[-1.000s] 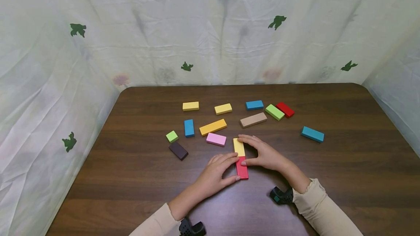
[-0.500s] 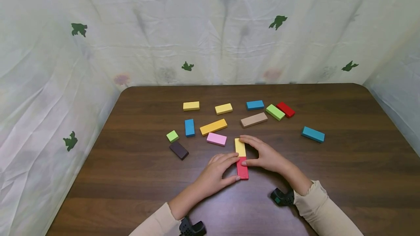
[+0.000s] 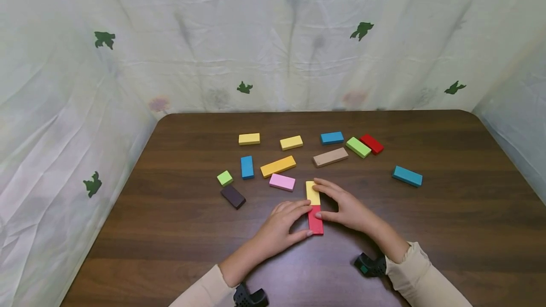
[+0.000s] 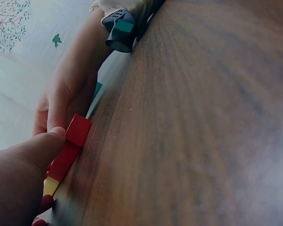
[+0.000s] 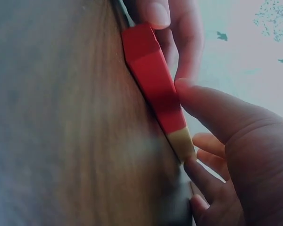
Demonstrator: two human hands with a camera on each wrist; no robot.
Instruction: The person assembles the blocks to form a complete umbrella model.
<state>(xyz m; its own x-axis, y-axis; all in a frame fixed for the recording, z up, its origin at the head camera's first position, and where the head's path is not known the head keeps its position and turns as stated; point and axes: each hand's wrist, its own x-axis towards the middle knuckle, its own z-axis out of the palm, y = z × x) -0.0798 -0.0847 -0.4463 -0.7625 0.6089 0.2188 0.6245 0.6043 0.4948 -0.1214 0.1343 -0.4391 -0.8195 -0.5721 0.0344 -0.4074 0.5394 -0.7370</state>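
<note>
On the wooden table a red block (image 3: 315,224) and a yellow block (image 3: 313,194) lie end to end in one line, the yellow one farther off. My left hand (image 3: 279,226) holds the red block, its thumb at the near end and its fingertips by the seam. My right hand (image 3: 345,205) is on the other side; its thumb touches the red block's right edge and its index fingertip touches the yellow block's far right corner. In the right wrist view the red block (image 5: 153,80) lies flat on the table with the yellow block (image 5: 181,143) beyond it.
Beyond the hands lie a pink block (image 3: 282,182), an orange block (image 3: 278,167), a tan block (image 3: 330,157) and several yellow, blue, green and red ones. A dark block (image 3: 233,197) lies to the left, a blue block (image 3: 407,176) to the right. White cloth (image 3: 273,37) hangs behind the table.
My right hand has shifted slightly right and nearer, its index fingertip sliding to the yellow block's corner. The left hand and both blocks look almost unmoved.
</note>
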